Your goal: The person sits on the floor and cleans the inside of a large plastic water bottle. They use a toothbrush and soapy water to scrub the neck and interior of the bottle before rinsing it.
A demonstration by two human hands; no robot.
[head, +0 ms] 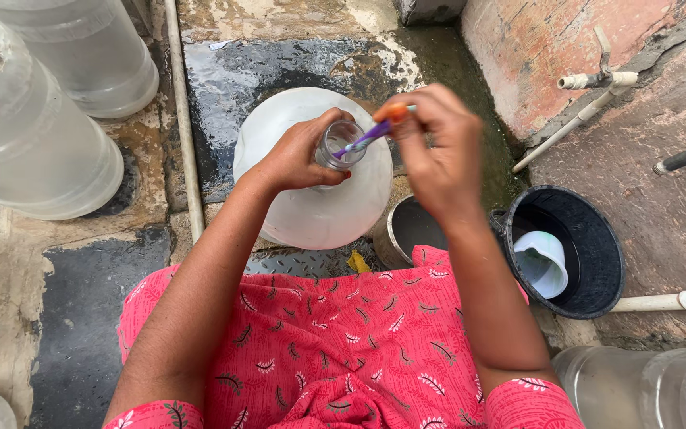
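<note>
At far left two large translucent plastic water jugs (33,135) lie on the wet, patchy stone floor (81,318), with a thin pale pipe (183,119) running down beside them. In the middle stands the water jug (311,214) you are working on, round, frosted and upright, its clear neck (339,143) pointing up at you. Your left hand (299,155) is curled closed around that neck, fingers wrapped on the rim. Your right hand (434,151) hovers just right of the opening, fingers pinched shut on a brush (371,135) with a purple and orange handle; its tip dips into the mouth of the neck. Below the jug, just beside your red patterned garment (335,349), sits a dull metal pot (406,230), partly hidden by your right forearm. Further right is a black plastic bucket (597,230) with a white mug (541,262) inside. White pipes with a tap (597,79) cross the reddish wall, and another clear jug (645,389) lies at lower right
</note>
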